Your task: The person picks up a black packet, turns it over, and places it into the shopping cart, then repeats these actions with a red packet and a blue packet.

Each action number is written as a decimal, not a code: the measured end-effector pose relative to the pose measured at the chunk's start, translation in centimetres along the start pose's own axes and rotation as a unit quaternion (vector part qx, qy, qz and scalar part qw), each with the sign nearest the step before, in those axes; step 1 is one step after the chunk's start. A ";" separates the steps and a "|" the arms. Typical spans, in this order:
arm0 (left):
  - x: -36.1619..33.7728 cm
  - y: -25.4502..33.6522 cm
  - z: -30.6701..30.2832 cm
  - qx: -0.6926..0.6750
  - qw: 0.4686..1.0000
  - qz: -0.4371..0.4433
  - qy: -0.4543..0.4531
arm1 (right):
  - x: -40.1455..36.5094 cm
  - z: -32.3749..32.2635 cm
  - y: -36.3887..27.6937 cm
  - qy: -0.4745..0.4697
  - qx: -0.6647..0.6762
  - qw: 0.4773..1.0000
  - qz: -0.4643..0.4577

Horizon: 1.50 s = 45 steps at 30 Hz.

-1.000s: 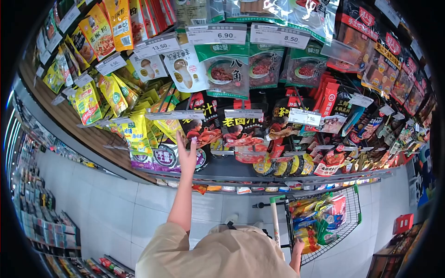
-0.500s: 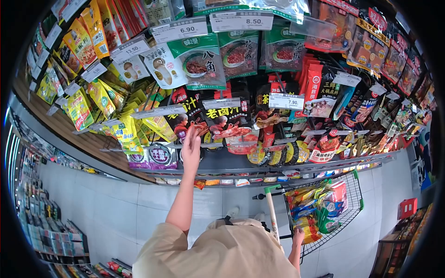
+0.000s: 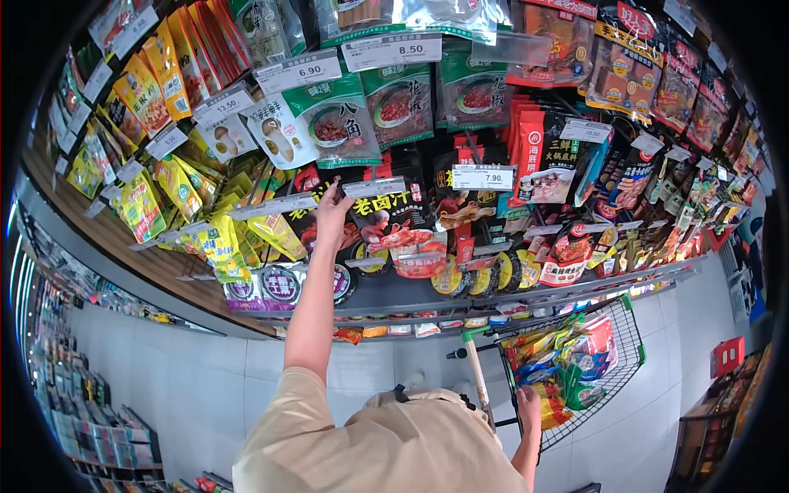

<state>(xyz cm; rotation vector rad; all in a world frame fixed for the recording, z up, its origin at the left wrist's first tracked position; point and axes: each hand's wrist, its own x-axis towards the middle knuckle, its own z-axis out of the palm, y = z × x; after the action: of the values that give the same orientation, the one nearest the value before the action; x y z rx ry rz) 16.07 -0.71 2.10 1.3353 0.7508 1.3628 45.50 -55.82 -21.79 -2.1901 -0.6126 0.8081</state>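
My left hand (image 3: 330, 218) is raised to the shelf. Its fingers are bent and closed at the top edge of a black packet with yellow lettering (image 3: 302, 222), just left of a price tag (image 3: 374, 187). A matching black packet (image 3: 394, 218) hangs to its right. Low on the right, my right hand (image 3: 530, 408) has its fingers curled at the near rim of a wire shopping cart (image 3: 631, 361), close to a yellow and red packet (image 3: 549, 398) inside. Part of its grip is hidden.
Green-topped spice bags (image 3: 341, 123) hang above my left hand, and yellow packets (image 3: 222, 246) to the left. Round-faced purple packs (image 3: 279, 286) sit lower down. Colourful packages fill part of the cart. A red box (image 3: 727, 357) stands at far right.
My left hand has moved up and slightly left, from in front of the packets to the black packet's top edge, its fingers closing. My right hand stays by the cart, slightly higher.
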 end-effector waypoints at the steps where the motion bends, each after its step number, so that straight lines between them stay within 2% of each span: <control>1: 0.4 -0.9 -0.3 -0.021 1.000 0.002 -0.022 | -0.3 0.0 -0.7 0.013 0.014 1.000 -0.007; 3: 0.6 -1.1 0.0 -0.060 0.998 -0.020 -0.029 | -0.1 0.2 -0.8 0.015 0.020 1.000 -0.010; 11: 1.5 -1.1 0.2 -0.062 0.996 -0.009 -0.064 | -0.7 0.4 -3.3 -0.002 0.032 0.999 -0.005; 13: 1.7 -1.0 0.1 -0.072 0.995 -0.018 -0.070 | -0.7 1.1 -2.7 0.028 0.020 0.999 -0.026; 19: 2.2 -0.7 0.2 -0.013 0.996 0.008 -0.092 | -1.1 1.4 -3.0 0.032 0.011 0.999 -0.023; 21: 1.7 -0.5 0.8 0.004 0.999 0.019 -0.045 | -1.8 1.0 -4.1 0.029 0.026 0.999 -0.016; 24: 1.3 -1.1 0.7 0.031 0.999 0.026 -0.024 | -1.9 1.2 -3.9 0.030 0.035 0.999 -0.012; 31: -0.2 -0.2 0.7 -0.023 0.998 0.030 -0.052 | -2.7 1.2 -4.6 0.024 0.000 1.000 0.000; 35: -0.9 1.0 1.1 -0.048 0.996 0.031 -0.068 | -1.7 2.1 -2.1 0.031 0.011 0.999 -0.024; 41: -2.1 2.4 1.9 -0.061 0.992 0.017 -0.107 | -2.1 2.2 -2.8 0.034 0.002 0.999 -0.005; 45: -2.4 1.4 1.4 -0.046 0.994 0.015 -0.094 | -2.5 1.9 -4.5 0.032 -0.004 0.999 0.005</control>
<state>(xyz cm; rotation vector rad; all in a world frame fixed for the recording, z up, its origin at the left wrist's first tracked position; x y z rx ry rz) 16.72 -3.61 2.97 1.3839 0.5373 1.2590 41.62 -53.70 -18.51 -2.2199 -0.5748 0.7387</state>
